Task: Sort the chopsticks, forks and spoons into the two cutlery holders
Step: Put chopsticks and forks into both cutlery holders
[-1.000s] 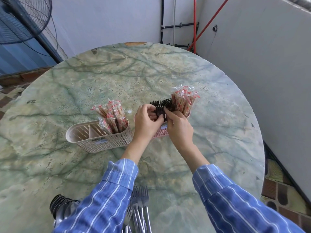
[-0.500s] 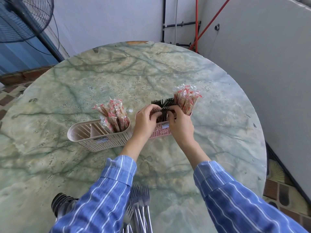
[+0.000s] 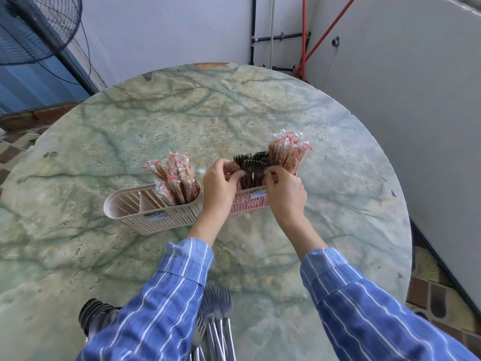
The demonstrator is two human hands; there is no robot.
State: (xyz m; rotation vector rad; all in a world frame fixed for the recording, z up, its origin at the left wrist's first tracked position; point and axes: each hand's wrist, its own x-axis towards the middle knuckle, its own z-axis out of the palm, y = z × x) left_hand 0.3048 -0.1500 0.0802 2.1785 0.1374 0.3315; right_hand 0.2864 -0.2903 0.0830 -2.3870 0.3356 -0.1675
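Observation:
A pink cutlery holder [image 3: 253,203] stands mid-table with wrapped chopsticks [image 3: 286,152] in its right end and a bunch of dark forks [image 3: 251,165] upright in its middle. My left hand [image 3: 220,183] and my right hand [image 3: 285,190] both pinch that bunch of forks from either side. A beige cutlery holder [image 3: 145,217] to the left holds wrapped chopsticks [image 3: 174,178] in its right compartment; its other compartments show nothing inside. Loose metal forks [image 3: 217,319] lie at the near edge. A stack of spoons [image 3: 96,312] sits near left, partly hidden by my sleeve.
The round green marble table [image 3: 234,105] ends close to a white wall [image 3: 403,113] on the right. A standing fan [image 3: 33,29] is at the far left. Pipes and a red pole [image 3: 303,35] run up the far corner.
Both hands stayed on the forks in the pink holder; the fingers shifted slightly apart along the bunch, which sits a little lower in the holder.

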